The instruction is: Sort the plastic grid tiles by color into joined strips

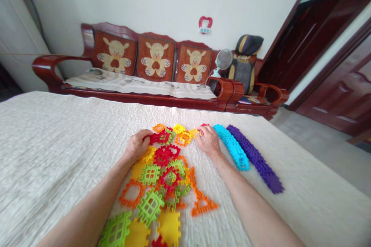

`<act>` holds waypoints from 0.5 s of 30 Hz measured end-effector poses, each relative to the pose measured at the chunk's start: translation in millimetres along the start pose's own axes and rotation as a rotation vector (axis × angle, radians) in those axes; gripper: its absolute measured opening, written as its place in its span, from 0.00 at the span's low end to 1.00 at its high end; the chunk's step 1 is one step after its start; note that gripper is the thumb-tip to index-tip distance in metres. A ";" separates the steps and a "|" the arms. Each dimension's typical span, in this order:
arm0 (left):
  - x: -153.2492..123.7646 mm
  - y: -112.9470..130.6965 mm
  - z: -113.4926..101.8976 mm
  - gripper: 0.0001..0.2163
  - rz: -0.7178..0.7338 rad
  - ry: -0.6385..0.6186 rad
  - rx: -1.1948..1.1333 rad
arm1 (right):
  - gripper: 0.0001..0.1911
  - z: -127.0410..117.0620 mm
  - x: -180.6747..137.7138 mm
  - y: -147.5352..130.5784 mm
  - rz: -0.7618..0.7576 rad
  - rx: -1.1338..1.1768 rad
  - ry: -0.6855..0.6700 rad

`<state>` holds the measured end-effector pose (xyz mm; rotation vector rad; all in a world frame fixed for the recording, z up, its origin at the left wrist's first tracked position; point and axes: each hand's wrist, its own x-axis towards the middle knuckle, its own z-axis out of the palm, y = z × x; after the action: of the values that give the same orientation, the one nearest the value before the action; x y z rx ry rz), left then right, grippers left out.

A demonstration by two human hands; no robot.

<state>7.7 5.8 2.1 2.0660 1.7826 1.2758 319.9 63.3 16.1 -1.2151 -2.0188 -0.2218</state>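
Note:
Many toothed plastic building tiles in red, yellow, green and orange lie in a loose pile on the cloth between my forearms. At the pile's far left, my left hand [138, 143] has its fingers closed on the edge of a red tile [153, 138]. Opposite it, my right hand [209, 141] has bent fingers and a thumb at the edge of a yellow tile [193, 133]. A red tile [205, 125] peeks out just beyond its knuckles. Closer to me are a green window tile [150, 203], a solid yellow tile [169, 225] and an orange triangular tile [203, 203].
Right of my right hand lie a row of light-blue tiles [232, 144] and a row of purple tiles [255, 158]. A whitish quilted cloth [72, 142] covers the surface. Beyond its far edge stands a wooden sofa [127, 94] with bear cushions and a small fan [223, 60].

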 end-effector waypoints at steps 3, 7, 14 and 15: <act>0.0 1.0 -0.8 0.16 -0.017 0.005 0.002 | 0.10 0.0 -1.2 -12.1 -0.051 -0.049 -0.073; 0.7 0.1 0.4 0.16 -0.050 0.058 0.031 | 0.12 5.2 -2.4 -20.3 -0.078 -0.062 -0.131; -0.1 3.2 0.6 0.15 -0.001 -0.018 0.058 | 0.08 7.6 -4.2 -39.3 -0.141 0.152 -0.210; -0.6 4.5 -0.5 0.15 0.014 -0.056 0.021 | 0.08 6.5 -4.1 -42.8 -0.149 0.189 -0.216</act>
<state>10.8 3.7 4.7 2.1069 1.7682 1.1959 282.7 40.8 18.2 -1.0065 -2.2629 0.0311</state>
